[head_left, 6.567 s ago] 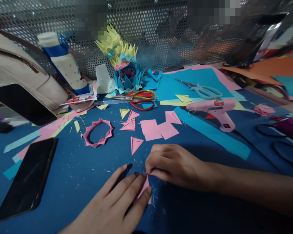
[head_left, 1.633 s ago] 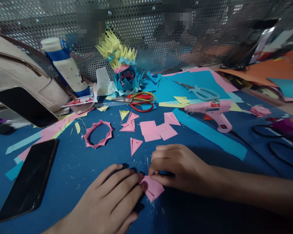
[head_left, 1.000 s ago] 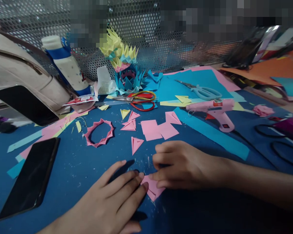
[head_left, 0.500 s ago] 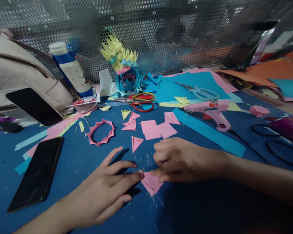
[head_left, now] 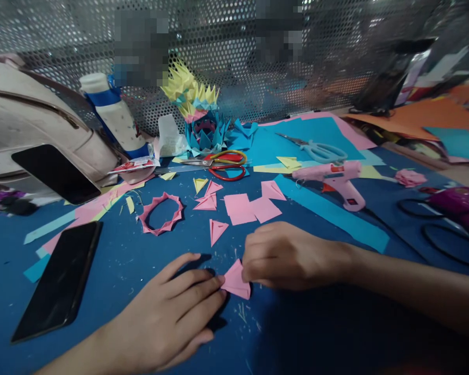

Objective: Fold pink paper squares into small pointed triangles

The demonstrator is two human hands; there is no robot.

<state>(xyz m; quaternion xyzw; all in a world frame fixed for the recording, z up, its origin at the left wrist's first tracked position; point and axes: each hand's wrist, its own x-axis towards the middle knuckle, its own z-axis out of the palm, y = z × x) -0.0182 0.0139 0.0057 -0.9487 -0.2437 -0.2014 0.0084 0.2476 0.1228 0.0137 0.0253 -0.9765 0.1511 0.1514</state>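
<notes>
A folded pink paper piece (head_left: 235,281) lies on the blue table between my hands. My left hand (head_left: 183,312) is spread palm down, its fingertips touching the paper's left corner. Curled fingers of my right hand (head_left: 277,258) grip the paper's right edge; the thumb is mostly hidden. Just beyond lies a folded pink triangle (head_left: 218,230). Further off are pink paper squares (head_left: 240,208), more small folded pink pieces (head_left: 208,198) and a yellow one (head_left: 200,185). A ring of pointed pink paper pieces (head_left: 144,216) rests to the left.
Two phones, one lying flat (head_left: 58,281) and one propped (head_left: 57,174), are at left. A pink glue gun (head_left: 334,179) with a cord lies at right. Red-and-yellow-handled scissors (head_left: 229,166), blue scissors (head_left: 320,151), a bottle (head_left: 115,117) and a spiky paper model (head_left: 199,112) stand behind.
The pink paper has been turned, so its point now faces left instead of toward me. My right hand has shifted onto its right edge, and the left fingers have moved slightly.
</notes>
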